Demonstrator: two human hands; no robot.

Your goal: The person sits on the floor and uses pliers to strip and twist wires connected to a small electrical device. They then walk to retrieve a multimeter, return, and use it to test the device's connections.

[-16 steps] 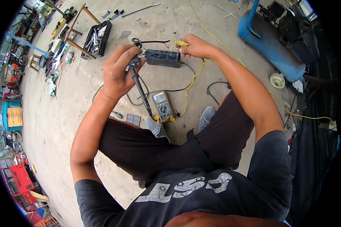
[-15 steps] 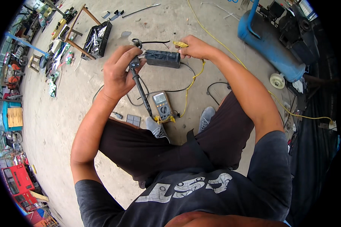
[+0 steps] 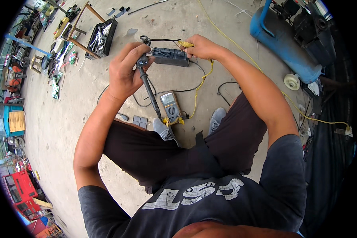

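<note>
My left hand [image 3: 127,68] is closed around the upper part of a black rod-shaped piece [image 3: 150,90], which slants down toward the multimeter. A dark ring [image 3: 145,39] and a stiff black wire [image 3: 164,39] project beyond its fingers. My right hand [image 3: 204,47] pinches a yellow-wrapped probe [image 3: 185,43], its tip at or very near the wire's end; whether they touch I cannot tell. Between the hands is a black box [image 3: 171,58] with coiled cord on it, probably a power adapter. On the floor by my left shoe rests a grey-and-orange multimeter [image 3: 171,108], joined to a yellow-wrapped lead [image 3: 200,85].
A dark square panel [image 3: 140,121] lies left of my shoe. Black cables loop across the concrete. A tool crate [image 3: 102,38] stands far left beside a wooden frame [image 3: 83,47]. At far right is a blue tank [image 3: 285,45]; a yellow cord [image 3: 242,55] crosses the floor.
The yellow-wrapped probe in my right hand has come slightly left and up to the black wire's end. The black box appears a little higher in view. Both hands keep their grips.
</note>
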